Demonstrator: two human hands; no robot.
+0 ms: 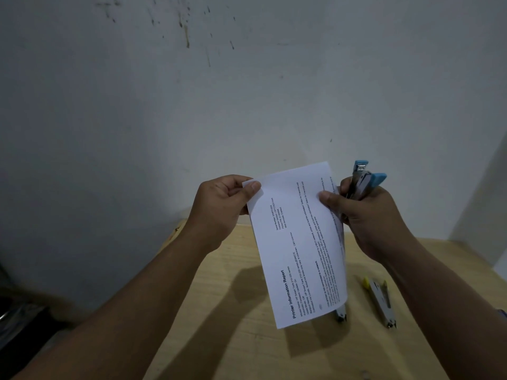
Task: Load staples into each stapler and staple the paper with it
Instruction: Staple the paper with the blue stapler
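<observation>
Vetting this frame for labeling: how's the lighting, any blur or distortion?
Head view: dim overall, wall falling to near black at lower left; the paper is brightest and throws a soft shadow on the wooden table; its large heading reads, small print smears; the yellow stapler is soft; wide-angle stretch on both forearms; no glare.

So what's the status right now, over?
Left hand pinches paper. Right hand holds blue stapler and paper edge. Yellow stapler waits on table. Nothing blocking.
</observation>
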